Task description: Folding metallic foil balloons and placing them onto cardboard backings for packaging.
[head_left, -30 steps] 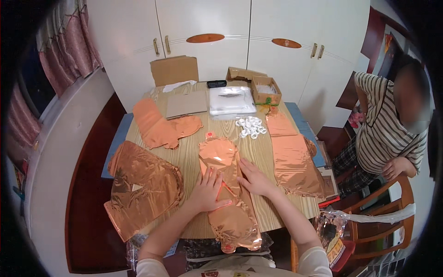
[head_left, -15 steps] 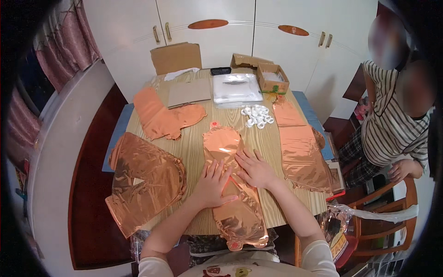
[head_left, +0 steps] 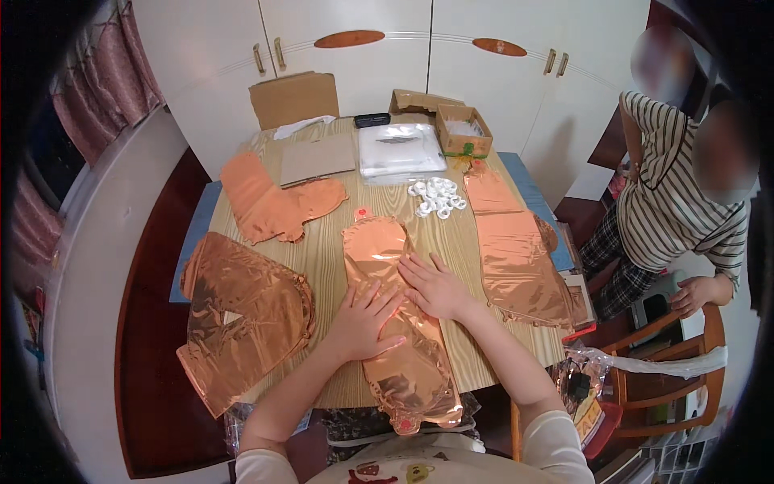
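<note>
A flat, folded copper-coloured foil balloon (head_left: 411, 379) lies lengthwise on the table in front of me. My left hand (head_left: 367, 324) rests flat on its middle, fingers spread and the thumb pointing right. Slightly farther off, my right hand (head_left: 435, 288) is pressed flat on the foil by its right edge, fingers out. Neither hand grips anything. Part of the foil is hidden beneath my palms. Other deflated foil balloons lie around it: a wide one (head_left: 258, 294) at the left, a bent one (head_left: 262, 202) at the far left, a long one (head_left: 520, 262) at the right.
White ribbon rolls (head_left: 437, 197) are heaped beyond the middle balloon. Farther back are clear plastic bags (head_left: 399, 152), a cardboard sheet (head_left: 317, 159) and an open cardboard box (head_left: 469, 143). A person in a striped top (head_left: 677, 194) stands at right, one hand on a wooden chair (head_left: 713, 339).
The whole view has shifted slightly, so the table sits a little farther left. Both my hands stay spread on the middle foil balloon, with hardly any movement over it.
</note>
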Motion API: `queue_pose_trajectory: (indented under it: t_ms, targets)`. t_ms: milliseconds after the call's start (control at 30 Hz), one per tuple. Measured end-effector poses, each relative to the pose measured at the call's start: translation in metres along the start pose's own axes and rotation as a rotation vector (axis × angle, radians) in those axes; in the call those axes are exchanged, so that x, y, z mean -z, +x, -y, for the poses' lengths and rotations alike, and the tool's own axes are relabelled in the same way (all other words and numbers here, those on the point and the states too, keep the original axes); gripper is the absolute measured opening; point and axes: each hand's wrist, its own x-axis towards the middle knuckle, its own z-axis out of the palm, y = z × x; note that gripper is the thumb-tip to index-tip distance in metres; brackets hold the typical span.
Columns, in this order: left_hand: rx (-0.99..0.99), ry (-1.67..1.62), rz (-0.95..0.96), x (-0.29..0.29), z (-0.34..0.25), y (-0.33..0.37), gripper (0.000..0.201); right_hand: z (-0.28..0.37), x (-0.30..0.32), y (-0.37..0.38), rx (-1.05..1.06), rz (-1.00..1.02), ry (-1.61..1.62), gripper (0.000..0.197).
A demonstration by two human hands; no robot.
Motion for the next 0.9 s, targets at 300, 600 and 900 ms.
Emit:
queue_pose_trajectory:
  t_ms: [300,600,900]
  targets:
    - [0.013,-0.01,0.024,0.004,-0.002,0.0,0.077,-0.037,-0.005,0.041,-0.015,-0.007,0.028,0.055]
    - [0.019,-0.017,-0.005,0.001,-0.003,0.0,0.077,-0.046,-0.001,0.05,-0.011,-0.199,0.154,0.052]
    - [0.017,-0.03,0.017,0.003,-0.003,0.0,0.08,0.001,0.013,-0.044,0.108,-0.051,0.059,0.051]
